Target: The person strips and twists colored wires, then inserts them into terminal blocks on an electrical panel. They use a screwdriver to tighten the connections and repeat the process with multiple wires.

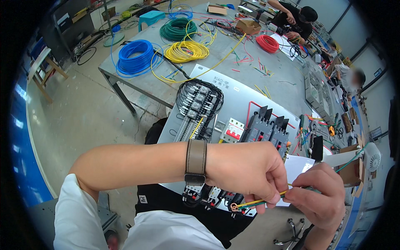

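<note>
My left hand point(254, 171) pinches a yellow-and-green wire point(252, 203) between thumb and fingers. A bare copper loop point(234, 207) shows at its left end. Just to the right, my right hand point(318, 193) is closed on the same wire, fingertips close to the left ones. Both hands are over the near right part of a white mounting panel point(233, 96). On it are black moulded breakers point(260, 128), a small white breaker with red levers point(233, 130), and a cluster of relays with black wiring point(200, 100). My left forearm hides the panel's middle.
Coils of blue point(136, 57), green point(178, 29), yellow point(186, 51) and red wire point(267, 43) lie on the grey table point(225, 54). A person in black point(293, 23) works at its far right. Cut wire pieces and tools point(331, 131) lie to the right. A swivel chair point(291, 234) stands below right.
</note>
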`<state>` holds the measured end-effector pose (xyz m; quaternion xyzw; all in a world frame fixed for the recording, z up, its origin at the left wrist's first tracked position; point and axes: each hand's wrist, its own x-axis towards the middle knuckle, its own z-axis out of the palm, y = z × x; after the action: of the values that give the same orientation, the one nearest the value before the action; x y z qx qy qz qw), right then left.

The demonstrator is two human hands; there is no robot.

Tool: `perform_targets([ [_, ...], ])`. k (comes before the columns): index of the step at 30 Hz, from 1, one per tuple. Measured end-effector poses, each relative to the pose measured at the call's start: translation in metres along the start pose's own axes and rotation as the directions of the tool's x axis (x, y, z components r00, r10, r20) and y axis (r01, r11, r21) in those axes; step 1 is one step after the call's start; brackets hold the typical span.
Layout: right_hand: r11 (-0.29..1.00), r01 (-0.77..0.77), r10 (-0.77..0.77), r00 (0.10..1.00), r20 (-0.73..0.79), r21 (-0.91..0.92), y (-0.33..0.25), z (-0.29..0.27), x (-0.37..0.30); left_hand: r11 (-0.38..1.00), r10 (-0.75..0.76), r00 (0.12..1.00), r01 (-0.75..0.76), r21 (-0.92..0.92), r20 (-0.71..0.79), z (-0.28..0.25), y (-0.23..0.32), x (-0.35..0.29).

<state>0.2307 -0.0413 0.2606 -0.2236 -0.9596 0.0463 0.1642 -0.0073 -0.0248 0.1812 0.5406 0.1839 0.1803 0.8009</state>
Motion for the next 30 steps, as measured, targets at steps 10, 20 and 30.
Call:
perform_targets([
  [10,0.999,-0.012,0.009,0.998,0.055,0.051,0.002,0.005,0.004,0.999,-0.041,0.999,0.041,0.03,-0.013,-0.001,-0.003,0.001],
  [20,0.998,0.062,-0.064,0.996,-0.061,-0.031,0.031,-0.006,-0.014,0.982,-0.116,0.993,0.12,-0.149,0.032,-0.007,-0.001,-0.002],
  [30,0.982,0.189,-0.186,0.961,-0.203,-0.007,0.037,0.007,-0.011,0.942,-0.193,0.975,0.216,-0.257,0.113,-0.009,-0.001,-0.005],
])
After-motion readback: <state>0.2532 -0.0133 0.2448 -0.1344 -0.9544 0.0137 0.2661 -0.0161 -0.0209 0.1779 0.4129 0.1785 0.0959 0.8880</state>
